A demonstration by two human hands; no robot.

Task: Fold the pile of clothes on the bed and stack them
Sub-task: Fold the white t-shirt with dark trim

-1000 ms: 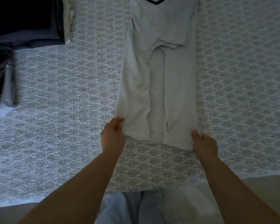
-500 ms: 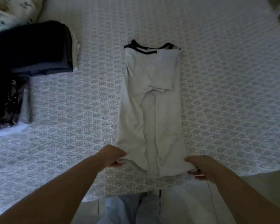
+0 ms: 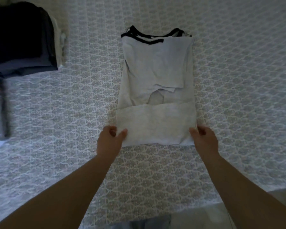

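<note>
Shirt: mid-bed, long axis running away from the person, collar far, hem end doubled up
Left hand: pinches near-left corner of fold
Right hand: curled on near-right corner
Key relation: unfolded length lies straight ahead of both hands
Stack: far left, well apart

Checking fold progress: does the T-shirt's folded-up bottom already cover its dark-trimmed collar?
No: the folded-up bottom of the light grey T-shirt ends about halfway up, leaving the dark-trimmed collar exposed.
</note>
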